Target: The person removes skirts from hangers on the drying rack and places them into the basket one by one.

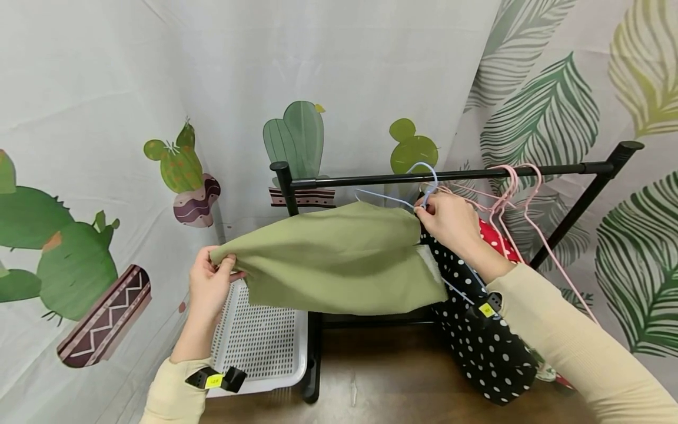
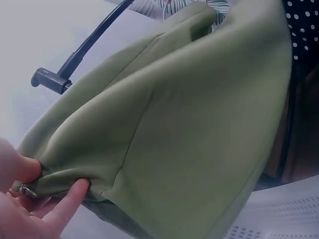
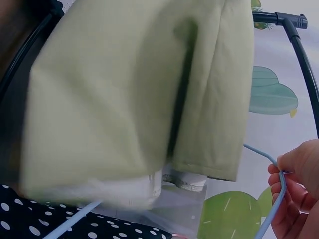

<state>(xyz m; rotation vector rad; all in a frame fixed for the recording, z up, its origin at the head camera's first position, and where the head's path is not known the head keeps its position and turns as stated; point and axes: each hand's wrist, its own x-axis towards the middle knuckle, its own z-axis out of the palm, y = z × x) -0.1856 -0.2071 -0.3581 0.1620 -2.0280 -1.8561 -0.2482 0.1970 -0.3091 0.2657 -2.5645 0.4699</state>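
Observation:
An olive-green garment (image 1: 339, 259) with a pale lining at its right-hand opening is stretched sideways in front of the rack. My left hand (image 1: 209, 282) pinches its left end between thumb and fingers. A small metal piece (image 2: 27, 190) shows by those fingers in the left wrist view. My right hand (image 1: 450, 221) grips a light blue hanger (image 1: 435, 176) just below its hook, near the rail. One hanger arm extends left behind the garment. The lower arm (image 3: 75, 219) meets the lined opening in the right wrist view; how far it reaches inside is hidden.
A black rail (image 1: 360, 180) spans the rack. Pink hangers (image 1: 511, 188) hang at its right, beside black polka-dot clothing (image 1: 477, 347) and a red dotted piece (image 1: 492, 238). A white perforated basket (image 1: 265, 335) stands at lower left. Patterned curtains (image 1: 360, 59) hang behind.

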